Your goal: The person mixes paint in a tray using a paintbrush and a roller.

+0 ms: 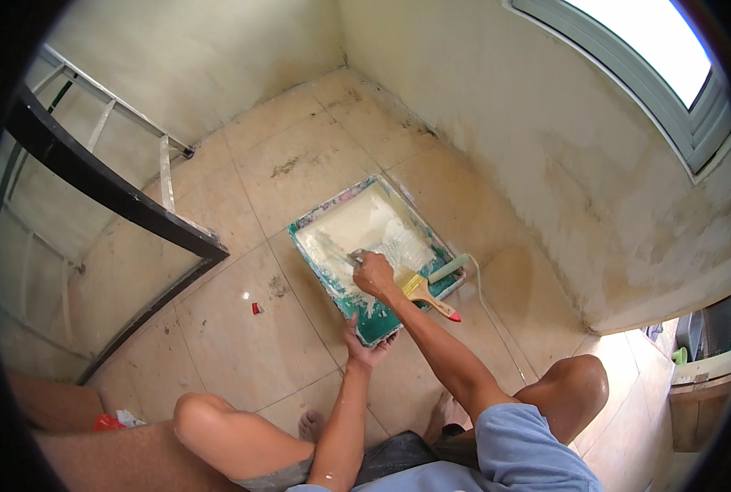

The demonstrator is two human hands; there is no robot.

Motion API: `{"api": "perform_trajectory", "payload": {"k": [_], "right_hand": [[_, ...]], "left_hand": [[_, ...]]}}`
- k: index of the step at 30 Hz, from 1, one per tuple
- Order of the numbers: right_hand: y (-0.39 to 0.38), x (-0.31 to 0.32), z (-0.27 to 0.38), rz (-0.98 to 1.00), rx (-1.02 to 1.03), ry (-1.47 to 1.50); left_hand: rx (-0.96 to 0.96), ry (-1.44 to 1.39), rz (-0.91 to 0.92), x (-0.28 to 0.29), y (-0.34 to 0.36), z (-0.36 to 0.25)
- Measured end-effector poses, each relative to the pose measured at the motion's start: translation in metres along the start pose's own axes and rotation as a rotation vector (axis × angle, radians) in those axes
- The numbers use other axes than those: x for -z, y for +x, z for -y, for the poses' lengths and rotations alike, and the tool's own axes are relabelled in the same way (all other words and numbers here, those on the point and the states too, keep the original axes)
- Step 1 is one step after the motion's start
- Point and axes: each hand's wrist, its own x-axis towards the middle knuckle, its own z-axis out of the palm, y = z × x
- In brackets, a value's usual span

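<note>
A green paint tray (pixel 379 326) lies on the tiled floor in front of me, its deep end filled with cream paint (pixel 353 217). My left hand (pixel 369 348) grips the tray's near edge, fingers wrapped under the rim. Over the paint, my right hand (pixel 374 274) is closed around something thin; its kind cannot be made out. A paintbrush (pixel 431 300) with a yellow band and red-tipped wooden handle rests across the tray's right side, just beside my right wrist. Next to it lies a pale roller handle (pixel 450 268), with a thin rod curving away toward my knee.
An aluminium ladder (pixel 167 174) stands at the left, seen partly through a dark-framed glass panel (pixel 127 193). A small red scrap (pixel 256 308) lies on the floor left of the tray. Stained walls meet behind it, with a window (pixel 661 90) at upper right and a wooden piece (pixel 694 410) at lower right.
</note>
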Motion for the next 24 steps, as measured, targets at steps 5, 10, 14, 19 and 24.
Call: {"api": "perform_trajectory", "payload": {"k": [5,10,14,19,24], "right_hand": [[0.004,0.006,-0.007,-0.048,-0.020,-0.065],[0.003,0.014,-0.011,-0.068,0.013,-0.078],[0.002,0.020,-0.006,-0.049,-0.087,-0.077],[0.003,0.023,-0.016,-0.056,-0.014,-0.061],[0.008,0.026,-0.021,-0.074,-0.090,-0.080]], "left_hand": [[0.001,0.006,0.009,0.000,0.000,0.001],[0.010,0.014,0.002,-0.002,0.000,0.001],[-0.001,0.018,-0.032,-0.002,-0.003,0.000],[-0.001,0.028,-0.031,0.002,-0.001,0.000],[-0.013,0.055,-0.041,-0.003,0.000,0.002]]}}
